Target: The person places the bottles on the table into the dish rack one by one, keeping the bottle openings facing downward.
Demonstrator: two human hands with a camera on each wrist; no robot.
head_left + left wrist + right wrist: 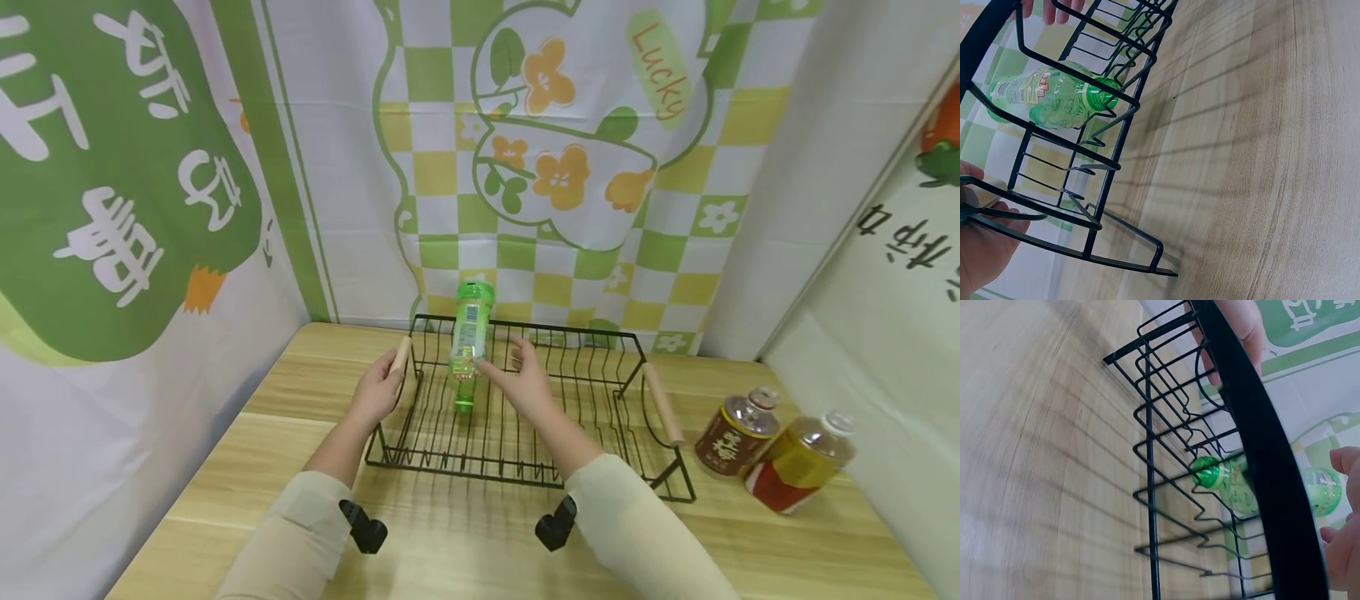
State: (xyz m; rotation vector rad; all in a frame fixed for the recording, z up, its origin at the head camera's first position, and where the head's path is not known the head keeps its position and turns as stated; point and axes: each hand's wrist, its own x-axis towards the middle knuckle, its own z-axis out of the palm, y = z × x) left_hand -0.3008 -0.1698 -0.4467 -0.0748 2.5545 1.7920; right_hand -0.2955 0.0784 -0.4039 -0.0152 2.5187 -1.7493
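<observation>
A green plastic bottle (pixel 471 333) stands upside down in a black wire dish rack (pixel 517 477), its green cap (pixel 1099 95) low among the wires. My left hand (pixel 377 390) grips the rack's left wooden handle (pixel 402 354); in the left wrist view, fingers and thumb wrap that handle (pixel 988 194). Just right of the bottle, my right hand (pixel 525 387) has its fingers loosely spread, the thumb tip overlapping the bottle's side in the head view. From the right wrist, this right hand (pixel 1342 550) appears beside the bottle's upper end (pixel 1322 490), fingers not wrapped round it.
Right of the rack stand a brown-labelled bottle (pixel 738 433) and a red-and-yellow-labelled bottle (pixel 801 462). The rack's right wooden handle (pixel 663 404) is close to them. Printed cloth (pixel 555 250) hangs behind the wooden table (pixel 450 542) and along both sides.
</observation>
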